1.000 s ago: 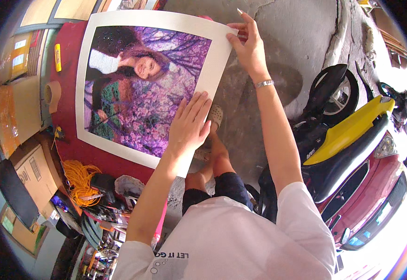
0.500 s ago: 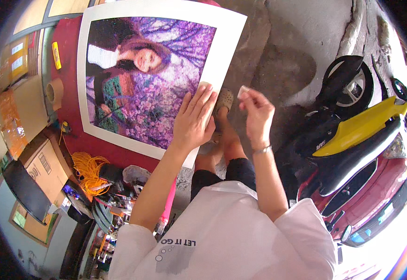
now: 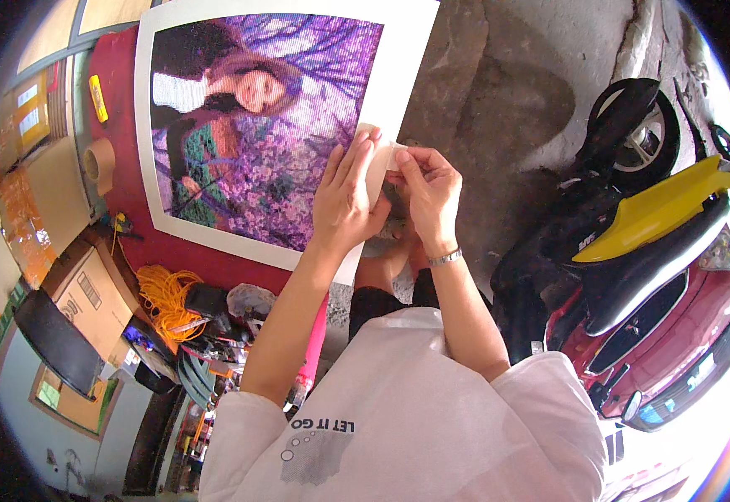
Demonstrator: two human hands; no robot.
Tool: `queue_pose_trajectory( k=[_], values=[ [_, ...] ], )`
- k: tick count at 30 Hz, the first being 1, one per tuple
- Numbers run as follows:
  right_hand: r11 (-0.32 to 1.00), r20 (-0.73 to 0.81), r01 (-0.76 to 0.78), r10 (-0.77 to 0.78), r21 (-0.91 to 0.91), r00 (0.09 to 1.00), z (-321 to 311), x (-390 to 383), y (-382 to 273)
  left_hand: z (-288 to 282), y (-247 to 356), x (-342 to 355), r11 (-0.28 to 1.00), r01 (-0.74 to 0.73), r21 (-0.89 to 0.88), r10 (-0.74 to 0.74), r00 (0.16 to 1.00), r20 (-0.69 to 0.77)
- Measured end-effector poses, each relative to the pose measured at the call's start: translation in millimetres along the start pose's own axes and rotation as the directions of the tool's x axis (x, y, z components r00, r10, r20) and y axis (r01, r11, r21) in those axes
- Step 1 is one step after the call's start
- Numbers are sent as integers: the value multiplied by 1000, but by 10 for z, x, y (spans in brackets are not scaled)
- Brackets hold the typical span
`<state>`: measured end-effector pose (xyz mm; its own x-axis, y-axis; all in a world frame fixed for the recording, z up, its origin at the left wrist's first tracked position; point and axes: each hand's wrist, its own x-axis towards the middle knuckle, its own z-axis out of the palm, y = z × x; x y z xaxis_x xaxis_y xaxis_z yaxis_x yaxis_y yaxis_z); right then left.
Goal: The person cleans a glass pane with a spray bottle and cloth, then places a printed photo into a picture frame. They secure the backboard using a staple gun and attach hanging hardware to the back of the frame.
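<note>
A large picture with a wide white border lies on a red-covered table; it shows a person among purple blossoms. My left hand rests flat on its right border, near the lower right corner, with the fingers stretched out. Just beyond the border's right edge, my right hand pinches a small whitish strip between thumb and forefinger. The strip meets or overlaps the border beside my left fingers; exactly how it is attached cannot be made out.
On the red cloth lie a yellow box cutter and a brown tape roll. Orange cord and cardboard boxes are at the left. A motorbike with a yellow panel stands at the right, beside a red car.
My right hand has moved left, bringing the whitish strip to the picture's right edge. My left hand stays on the border. The whole view has shifted slightly.
</note>
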<state>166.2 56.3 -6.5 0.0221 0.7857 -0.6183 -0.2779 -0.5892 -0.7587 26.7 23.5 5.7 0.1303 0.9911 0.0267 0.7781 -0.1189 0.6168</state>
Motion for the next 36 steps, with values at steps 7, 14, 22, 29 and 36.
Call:
queue_pose_trajectory(
  k=[7, 14, 22, 29, 36],
  values=[
    [999, -17, 37, -37, -36, 999, 25, 7, -11, -10, -3, 10, 1000, -7, -3, 7, 1000, -2],
    [989, -26, 33, -37, -145, 999, 61, 18, -67, 4, -34, 2, 998, -67, -12, 66, 997, -33],
    [974, -22, 140, -147, -180, 989, 28, 3, 127, 73, -52, 2, 998, -65, -27, 63, 996, -65],
    [991, -71, -28, 19, -128, 997, 108, 75, -40, -3, -14, 14, 999, -47, -8, 47, 999, -14],
    [996, 140, -39, 28, 74, 990, -51, 49, 81, -6, -11, 8, 1000, -24, -16, 24, 1000, -8]
  ],
)
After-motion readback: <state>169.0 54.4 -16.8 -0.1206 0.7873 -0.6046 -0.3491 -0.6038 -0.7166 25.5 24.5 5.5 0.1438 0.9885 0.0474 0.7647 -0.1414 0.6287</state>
